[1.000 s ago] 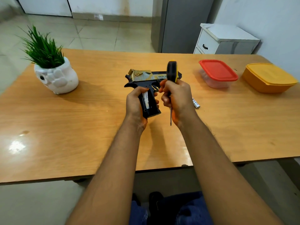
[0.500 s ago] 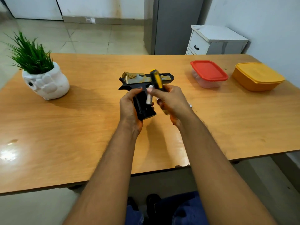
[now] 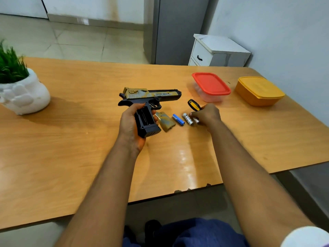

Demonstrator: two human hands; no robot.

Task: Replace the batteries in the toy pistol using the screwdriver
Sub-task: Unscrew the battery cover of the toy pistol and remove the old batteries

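My left hand grips the black and gold toy pistol by its handle, just above the wooden table. The battery slot in the handle lies open and looks empty. The gold slot cover lies on the table right of the handle. Beside it lie a blue battery and a silver battery. My right hand grips the yellow and black screwdriver, and its fingertips touch a second silver battery on the table.
A white pot with a green plant stands at the far left. A clear box with a red lid and a yellow box stand at the back right. The table's front edge is close to my lap.
My right hand lifted a silver battery out of the pistol handle and carried it right and down to the table, the screwdriver still in it. My left hand kept hold of the pistol.
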